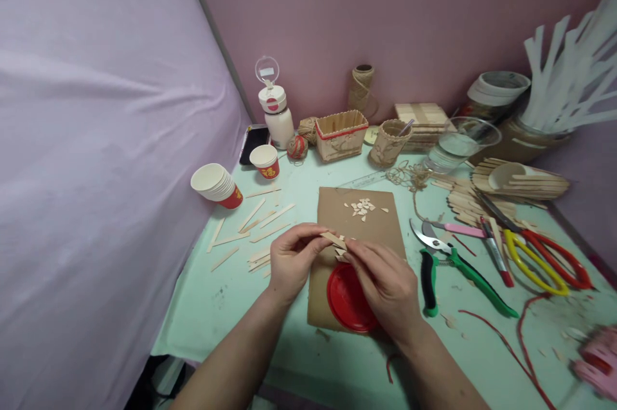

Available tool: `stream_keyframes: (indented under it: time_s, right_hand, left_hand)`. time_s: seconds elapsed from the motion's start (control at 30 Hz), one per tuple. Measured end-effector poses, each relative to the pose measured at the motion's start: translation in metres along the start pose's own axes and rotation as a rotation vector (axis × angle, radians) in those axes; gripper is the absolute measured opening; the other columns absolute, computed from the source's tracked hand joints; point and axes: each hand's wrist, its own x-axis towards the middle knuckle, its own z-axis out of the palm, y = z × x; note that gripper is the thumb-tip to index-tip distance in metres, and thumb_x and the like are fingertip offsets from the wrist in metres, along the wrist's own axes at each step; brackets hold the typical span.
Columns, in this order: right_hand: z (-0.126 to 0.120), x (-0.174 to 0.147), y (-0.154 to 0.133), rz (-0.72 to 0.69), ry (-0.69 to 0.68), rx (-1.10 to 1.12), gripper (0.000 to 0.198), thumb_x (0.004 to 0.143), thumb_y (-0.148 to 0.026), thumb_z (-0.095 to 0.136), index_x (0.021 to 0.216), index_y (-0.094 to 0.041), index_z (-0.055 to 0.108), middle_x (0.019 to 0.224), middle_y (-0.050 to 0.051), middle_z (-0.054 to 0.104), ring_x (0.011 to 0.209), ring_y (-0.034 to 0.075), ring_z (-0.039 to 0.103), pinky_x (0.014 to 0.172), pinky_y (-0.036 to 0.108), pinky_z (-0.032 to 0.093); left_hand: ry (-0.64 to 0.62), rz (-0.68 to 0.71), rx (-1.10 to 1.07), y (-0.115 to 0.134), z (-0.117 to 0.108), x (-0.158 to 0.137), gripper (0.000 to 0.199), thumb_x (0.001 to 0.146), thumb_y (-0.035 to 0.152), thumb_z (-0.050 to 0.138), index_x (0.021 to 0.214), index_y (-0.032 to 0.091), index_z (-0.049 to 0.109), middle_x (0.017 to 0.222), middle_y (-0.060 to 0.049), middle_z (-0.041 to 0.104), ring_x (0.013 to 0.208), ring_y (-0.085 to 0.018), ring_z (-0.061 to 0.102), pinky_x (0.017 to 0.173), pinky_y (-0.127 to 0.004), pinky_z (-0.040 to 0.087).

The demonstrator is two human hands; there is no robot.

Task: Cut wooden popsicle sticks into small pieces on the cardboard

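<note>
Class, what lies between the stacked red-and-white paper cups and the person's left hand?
In the head view, loose pale wooden sticks lie between those cups and the left hand.

Pink wall (308, 18) beyond the fingers (367, 257); lilac cloth (106, 108) (creased, more brightly lit) hangs to their left; pale green table (202, 320) beneath them.

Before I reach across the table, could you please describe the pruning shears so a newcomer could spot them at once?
On the pale green table, find the brown cardboard sheet. Just right of it lie the pruning shears, curved metal blades toward the wall, handles spread. Their green handles, one with black, set them apart from the scissors with red and yellow loops.
</note>
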Motion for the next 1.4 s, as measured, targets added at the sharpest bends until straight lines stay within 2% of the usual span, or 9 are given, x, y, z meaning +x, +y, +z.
stream_keyframes:
  time_s: [0.23, 0.47, 0.6, 0.77, 0.9, 1.1, 1.4]
  right_hand:
    - [0.0, -0.001, 0.002, 0.005, -0.012, 0.01, 0.032, 0.089, -0.014, 0.057, 0.117, -0.026, 0.064, 0.103, 0.007, 0.072, 0.094, 0.02, 0.066, 0.08, 0.036, 0.052]
    - [0.002, 0.001, 0.0, 0.02, -0.002, 0.01, 0.029, 0.088, -0.013, 0.06, 0.115, -0.024, 0.064, 0.1, 0.005, 0.071, 0.093, 0.018, 0.065, 0.08, 0.032, 0.051]
    - [0.002, 0.001, 0.001, 0.075, 0.003, 0.076, 0.03, 0.087, -0.013, 0.062, 0.115, -0.025, 0.063, 0.101, 0.003, 0.071, 0.092, 0.016, 0.065, 0.082, 0.03, 0.051]
    - [0.001, 0.001, 0.002, 0.146, 0.047, 0.14, 0.034, 0.084, -0.017, 0.067, 0.116, -0.025, 0.061, 0.103, 0.002, 0.07, 0.091, 0.015, 0.065, 0.083, 0.029, 0.051]
    - [0.002, 0.001, 0.002, 0.152, 0.074, 0.134, 0.029, 0.084, -0.016, 0.065, 0.112, -0.025, 0.063, 0.104, 0.003, 0.07, 0.094, 0.016, 0.065, 0.085, 0.03, 0.051]
    - [0.003, 0.003, 0.0, 0.101, 0.1, 0.131, 0.027, 0.085, -0.012, 0.063, 0.108, -0.025, 0.064, 0.099, 0.003, 0.069, 0.092, 0.016, 0.064, 0.083, 0.031, 0.051]
    - [0.002, 0.002, 0.0, 0.05, 0.116, 0.096, 0.029, 0.085, -0.006, 0.06, 0.107, -0.025, 0.065, 0.099, 0.003, 0.067, 0.09, 0.015, 0.063, 0.08, 0.03, 0.052]
  left_hand:
    - [-0.012, 0.028, 0.024, -0.002, -0.002, 0.001, 0.009, 0.069, 0.021, 0.078, 0.078, 0.022, 0.076, 0.081, -0.005, 0.074, 0.079, -0.017, 0.068, 0.074, -0.029, 0.056]
    - [0.087, -0.188, -0.171, -0.002, 0.003, 0.001, 0.014, 0.065, 0.026, 0.08, 0.076, 0.019, 0.075, 0.077, -0.004, 0.074, 0.074, -0.016, 0.07, 0.071, -0.028, 0.058]
    - [0.152, -0.281, -0.295, 0.001, 0.003, 0.008, 0.018, 0.062, 0.024, 0.083, 0.075, 0.017, 0.073, 0.075, -0.004, 0.074, 0.074, -0.016, 0.07, 0.071, -0.027, 0.058]
    - [0.245, -0.426, -0.447, -0.002, -0.004, 0.019, 0.019, 0.063, 0.02, 0.082, 0.079, 0.016, 0.071, 0.079, -0.002, 0.074, 0.074, -0.011, 0.069, 0.07, -0.02, 0.057]
    - [0.256, -0.511, -0.503, -0.006, -0.006, 0.022, 0.016, 0.068, 0.016, 0.078, 0.082, 0.014, 0.07, 0.079, -0.003, 0.074, 0.074, -0.011, 0.07, 0.07, -0.018, 0.057]
    - [0.255, -0.552, -0.521, -0.009, -0.002, 0.018, 0.008, 0.075, 0.01, 0.07, 0.082, 0.012, 0.069, 0.079, -0.004, 0.073, 0.074, -0.01, 0.07, 0.071, -0.017, 0.057]
    - [0.23, -0.584, -0.533, -0.012, -0.002, 0.017, 0.008, 0.075, 0.011, 0.07, 0.082, 0.012, 0.068, 0.08, -0.004, 0.072, 0.073, -0.009, 0.069, 0.071, -0.016, 0.057]
